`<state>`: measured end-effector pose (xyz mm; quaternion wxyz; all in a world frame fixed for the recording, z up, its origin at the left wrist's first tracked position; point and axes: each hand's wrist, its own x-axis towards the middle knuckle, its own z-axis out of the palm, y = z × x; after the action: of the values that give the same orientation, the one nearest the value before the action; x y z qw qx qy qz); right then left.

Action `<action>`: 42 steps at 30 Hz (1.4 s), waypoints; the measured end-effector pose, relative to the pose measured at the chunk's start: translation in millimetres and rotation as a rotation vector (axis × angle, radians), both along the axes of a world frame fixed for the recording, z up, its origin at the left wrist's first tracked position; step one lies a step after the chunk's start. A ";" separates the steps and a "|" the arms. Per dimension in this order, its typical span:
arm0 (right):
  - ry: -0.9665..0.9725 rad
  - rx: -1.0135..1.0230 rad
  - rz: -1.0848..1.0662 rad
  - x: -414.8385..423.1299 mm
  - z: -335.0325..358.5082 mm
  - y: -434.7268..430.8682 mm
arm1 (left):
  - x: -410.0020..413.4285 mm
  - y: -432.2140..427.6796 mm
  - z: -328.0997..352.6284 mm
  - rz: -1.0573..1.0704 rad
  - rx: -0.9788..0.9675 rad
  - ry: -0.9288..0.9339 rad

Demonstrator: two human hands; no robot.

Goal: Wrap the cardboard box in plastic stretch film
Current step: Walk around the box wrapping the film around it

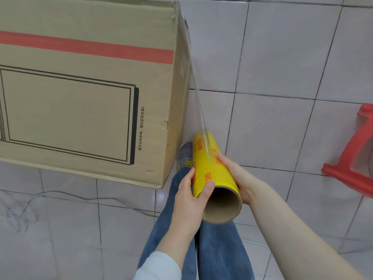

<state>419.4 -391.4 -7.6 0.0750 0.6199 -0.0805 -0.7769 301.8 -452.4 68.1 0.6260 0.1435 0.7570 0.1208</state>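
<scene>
— While we stand over the white tiled floor (272, 122), where do we have the roll?

— We hold the yellow roll of stretch film (210, 168) between both hands, its open cardboard core end turned toward us. Our left hand (189, 197) clasps the roll's left side, thumb pressed on the yellow wrap near the core's rim. Our right hand (238, 178) cups the right side, fingers curled against it.

— And the film itself?

— We see a clear strip of film (196, 93) running taut from the top of the roll up to the far right corner of the cardboard box (86, 81).

— Where does the box sit?

— We have it on the floor at our left, large and brown, with a red stripe (86, 46) across its top face and a black printed outline below that. Its near right corner is just beside the roll.

— What else do we see?

— Our jeans (218, 247) and a grey shoe (185, 154) lie below the roll, a thin cable (60, 194) trails over the tiles at left, and a red plastic stool (351, 158) stands well apart at right.
</scene>
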 end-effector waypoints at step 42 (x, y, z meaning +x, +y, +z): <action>-0.126 -0.007 -0.231 -88.1 -7.5 -143.9 | -131.6 -54.5 -32.6 -1.015 0.135 -0.140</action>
<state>331.3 -535.2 -15.1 -0.0182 0.6539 -0.1587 -0.7395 170.2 -506.9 35.5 0.6442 0.5242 0.5389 -0.1404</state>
